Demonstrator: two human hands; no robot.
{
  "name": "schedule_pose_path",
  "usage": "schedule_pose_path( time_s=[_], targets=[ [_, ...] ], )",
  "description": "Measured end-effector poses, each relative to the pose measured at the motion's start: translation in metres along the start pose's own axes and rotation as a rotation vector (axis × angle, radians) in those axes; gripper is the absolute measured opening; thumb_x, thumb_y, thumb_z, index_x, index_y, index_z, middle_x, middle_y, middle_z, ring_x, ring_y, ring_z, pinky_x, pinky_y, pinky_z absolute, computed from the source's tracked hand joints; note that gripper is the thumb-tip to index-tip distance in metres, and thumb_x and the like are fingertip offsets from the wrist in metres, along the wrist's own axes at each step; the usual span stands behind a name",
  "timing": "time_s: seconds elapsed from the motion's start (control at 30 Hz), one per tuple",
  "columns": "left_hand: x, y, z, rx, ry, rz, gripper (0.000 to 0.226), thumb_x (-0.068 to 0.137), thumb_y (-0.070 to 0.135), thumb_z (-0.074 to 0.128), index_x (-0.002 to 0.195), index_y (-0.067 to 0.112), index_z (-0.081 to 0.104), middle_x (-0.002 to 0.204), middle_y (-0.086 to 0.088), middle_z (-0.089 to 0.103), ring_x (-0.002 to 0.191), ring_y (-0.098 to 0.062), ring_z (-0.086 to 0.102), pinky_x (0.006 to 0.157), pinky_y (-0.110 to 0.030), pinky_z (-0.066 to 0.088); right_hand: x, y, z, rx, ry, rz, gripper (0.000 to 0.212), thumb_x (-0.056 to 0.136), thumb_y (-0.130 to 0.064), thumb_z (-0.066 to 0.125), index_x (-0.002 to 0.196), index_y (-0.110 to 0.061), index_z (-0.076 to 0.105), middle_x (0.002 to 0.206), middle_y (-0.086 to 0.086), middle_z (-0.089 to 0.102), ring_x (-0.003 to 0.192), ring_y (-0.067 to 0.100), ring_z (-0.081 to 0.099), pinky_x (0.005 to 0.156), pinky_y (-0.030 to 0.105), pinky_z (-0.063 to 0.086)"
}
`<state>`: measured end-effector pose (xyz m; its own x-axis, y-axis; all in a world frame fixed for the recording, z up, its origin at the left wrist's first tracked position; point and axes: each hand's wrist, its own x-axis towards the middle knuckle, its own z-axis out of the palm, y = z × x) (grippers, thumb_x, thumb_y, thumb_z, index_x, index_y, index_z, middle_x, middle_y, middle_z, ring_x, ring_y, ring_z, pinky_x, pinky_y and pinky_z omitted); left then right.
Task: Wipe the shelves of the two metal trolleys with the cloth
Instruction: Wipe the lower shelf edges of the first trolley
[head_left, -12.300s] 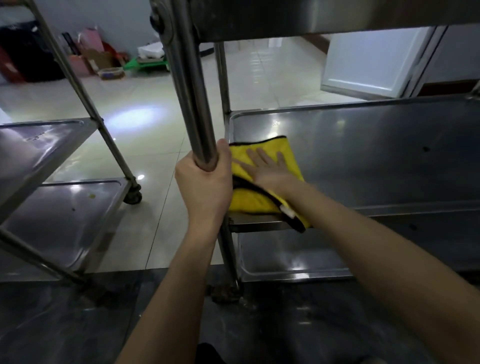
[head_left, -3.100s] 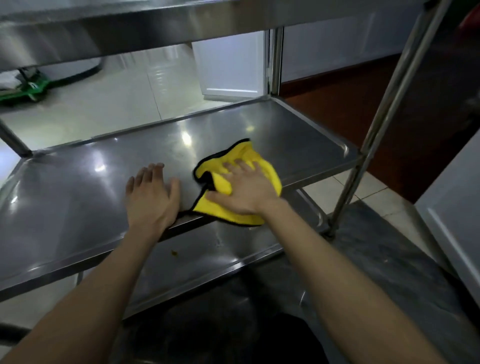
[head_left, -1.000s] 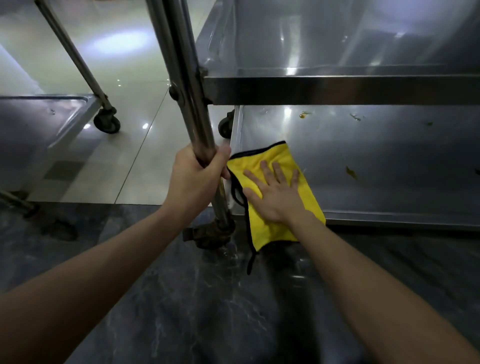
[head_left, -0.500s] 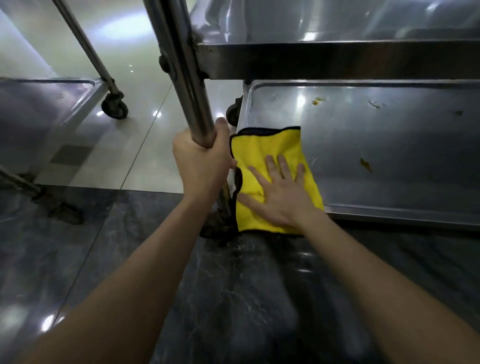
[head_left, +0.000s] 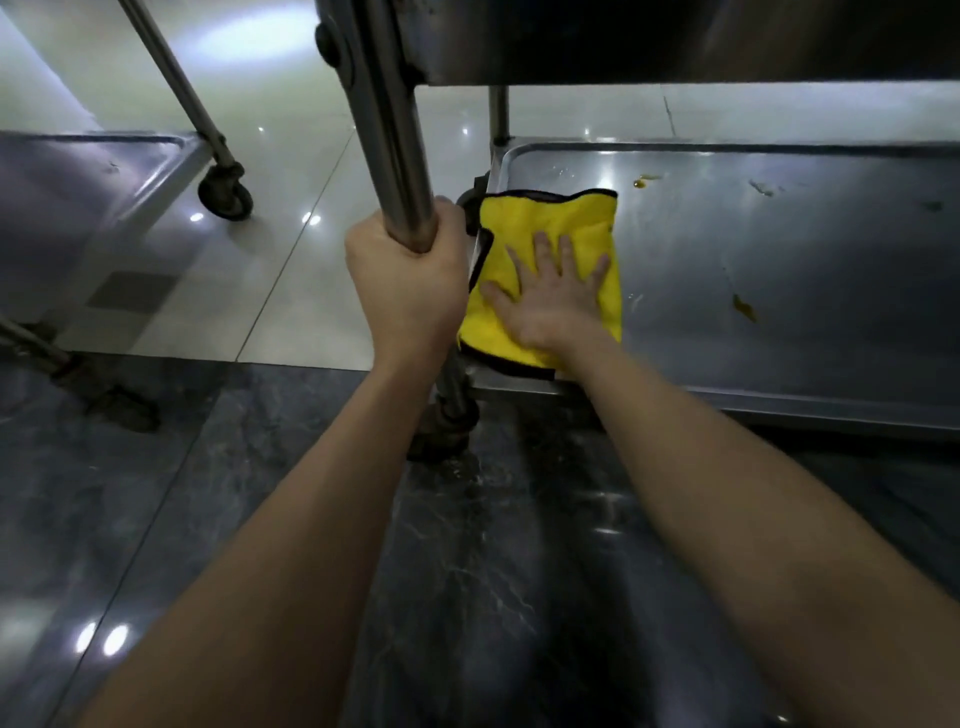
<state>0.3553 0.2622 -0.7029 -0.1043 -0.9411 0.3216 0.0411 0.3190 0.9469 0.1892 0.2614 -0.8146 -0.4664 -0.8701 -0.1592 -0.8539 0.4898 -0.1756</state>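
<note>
The other trolley's grey steel shelf (head_left: 98, 202) stands at the left. My left hand (head_left: 410, 283) is clenched round the near trolley's round steel post (head_left: 395, 130). Just right of it my right hand (head_left: 550, 306) lies flat, fingers spread, pressing the yellow black-edged cloth (head_left: 545, 218) onto the near left corner of the dull metal bottom shelf (head_left: 810, 353). An orange-brown spot (head_left: 745, 310) lies farther right.

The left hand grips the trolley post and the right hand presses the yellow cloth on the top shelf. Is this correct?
Wrong shelf: the head view shows the right hand pressing the yellow cloth on the bottom shelf. The left hand grips the post.
</note>
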Motion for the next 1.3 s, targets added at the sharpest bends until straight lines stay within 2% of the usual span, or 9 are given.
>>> schedule_pose_path(
  time_s=[0.17, 0.3, 0.43, 0.53, 0.7, 0.8, 0.97, 1.17, 1.3],
  targets=[
    [-0.006, -0.003, -0.002, -0.013, -0.012, -0.006, 0.042, 0.091, 0.026, 0.065, 0.064, 0.008, 0.038, 0.059, -0.033, 0.035, 0.049, -0.053, 0.045, 0.043, -0.053, 0.041, -0.097, 0.020, 0.036, 0.035, 0.070, -0.104, 0.084, 0.090, -0.084, -0.001, 0.166, -0.050, 0.009, 0.180, -0.004, -0.004, 0.165, 0.027, -0.013, 0.120, 0.075, -0.014],
    [-0.015, -0.006, 0.000, 0.000, -0.007, 0.011, 0.044, 0.091, 0.031, 0.066, 0.061, 0.013, 0.038, 0.059, -0.033, 0.039, 0.048, -0.052, 0.048, 0.042, -0.052, 0.043, -0.029, 0.019, 0.011, 0.052, 0.044, -0.051, 0.093, 0.080, -0.101, 0.007, 0.163, -0.059, 0.007, 0.179, -0.003, -0.008, 0.164, 0.032, -0.012, 0.117, 0.078, -0.016],
    [-0.010, -0.004, 0.005, -0.020, 0.014, 0.030, 0.041, 0.090, 0.033, 0.065, 0.062, 0.016, 0.041, 0.059, -0.033, 0.037, 0.049, -0.053, 0.047, 0.044, -0.052, 0.043, 0.028, 0.013, -0.001, -0.022, 0.020, 0.005, 0.091, 0.088, -0.094, 0.003, 0.167, -0.049, 0.001, 0.179, 0.002, -0.014, 0.164, 0.036, -0.015, 0.116, 0.080, -0.014],
    [-0.007, -0.005, 0.007, -0.028, 0.020, 0.016, 0.046, 0.089, 0.035, 0.065, 0.060, 0.011, 0.038, 0.056, -0.029, 0.039, 0.046, -0.047, 0.046, 0.043, -0.050, 0.043, -0.013, 0.016, 0.008, -0.009, -0.002, -0.040, 0.082, 0.098, -0.081, 0.007, 0.169, -0.041, 0.009, 0.179, 0.000, -0.013, 0.164, 0.032, -0.016, 0.118, 0.079, -0.014],
    [-0.006, -0.007, 0.009, -0.025, 0.045, 0.023, 0.044, 0.092, 0.034, 0.066, 0.062, 0.016, 0.038, 0.060, -0.031, 0.037, 0.049, -0.052, 0.046, 0.043, -0.052, 0.043, -0.098, 0.023, 0.028, 0.016, -0.024, -0.169, 0.078, 0.093, -0.082, 0.000, 0.165, -0.054, 0.011, 0.179, -0.006, -0.013, 0.164, 0.025, -0.018, 0.120, 0.074, -0.018],
    [-0.003, -0.014, 0.011, -0.006, 0.049, 0.001, 0.048, 0.091, 0.037, 0.067, 0.065, 0.011, 0.035, 0.063, -0.034, 0.037, 0.052, -0.055, 0.046, 0.046, -0.055, 0.044, -0.079, 0.019, 0.017, 0.011, -0.046, -0.141, 0.073, 0.095, -0.087, 0.012, 0.163, -0.060, 0.003, 0.178, -0.005, -0.017, 0.163, 0.028, -0.021, 0.118, 0.077, -0.017],
    [0.004, -0.018, 0.010, 0.024, 0.087, 0.025, 0.045, 0.091, 0.037, 0.067, 0.063, 0.019, 0.037, 0.061, -0.032, 0.040, 0.052, -0.054, 0.048, 0.045, -0.054, 0.044, -0.045, 0.015, 0.015, 0.054, 0.030, -0.101, 0.084, 0.087, -0.095, 0.015, 0.163, -0.060, 0.009, 0.179, -0.004, -0.010, 0.164, 0.030, -0.015, 0.117, 0.076, -0.017],
    [0.003, -0.012, 0.009, 0.020, 0.083, 0.020, 0.041, 0.091, 0.037, 0.067, 0.067, 0.017, 0.040, 0.065, -0.035, 0.040, 0.057, -0.058, 0.049, 0.048, -0.058, 0.047, -0.042, 0.119, 0.001, 0.014, 0.073, 0.114, 0.093, 0.084, -0.096, 0.005, 0.166, -0.052, 0.004, 0.178, -0.012, -0.010, 0.165, 0.020, -0.011, 0.127, 0.066, -0.008],
    [0.001, -0.011, 0.013, 0.037, 0.091, 0.021, 0.043, 0.091, 0.033, 0.065, 0.066, 0.010, 0.039, 0.064, -0.034, 0.039, 0.055, -0.056, 0.048, 0.047, -0.056, 0.045, -0.024, 0.130, 0.002, -0.013, 0.064, 0.205, 0.096, 0.080, -0.097, -0.003, 0.165, -0.052, -0.002, 0.179, -0.007, -0.013, 0.165, 0.028, -0.014, 0.122, 0.074, -0.012]
  ],
)
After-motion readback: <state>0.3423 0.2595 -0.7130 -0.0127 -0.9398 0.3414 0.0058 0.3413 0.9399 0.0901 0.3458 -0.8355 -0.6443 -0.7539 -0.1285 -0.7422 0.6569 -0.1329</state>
